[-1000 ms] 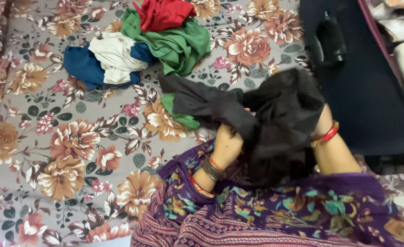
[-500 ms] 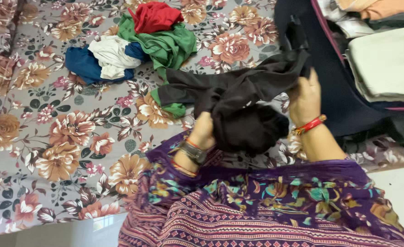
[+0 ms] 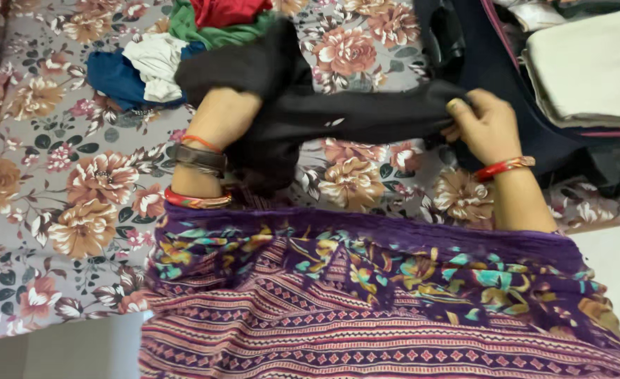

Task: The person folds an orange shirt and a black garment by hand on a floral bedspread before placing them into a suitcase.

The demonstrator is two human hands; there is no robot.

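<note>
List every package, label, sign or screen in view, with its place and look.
None in view: no package, label, sign or screen.
Only cloth shows: a black garment stretched between the left hand and right hand, a pile of clothes on the floral sheet, and folded cream fabric at upper right.

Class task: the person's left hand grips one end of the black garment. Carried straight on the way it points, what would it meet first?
Probably the pile of clothes just beyond: the left hand, under the black garment, points up-frame towards it. Depth is unclear.

one black garment [image 3: 338, 116], five piled clothes [image 3: 184, 42].
</note>
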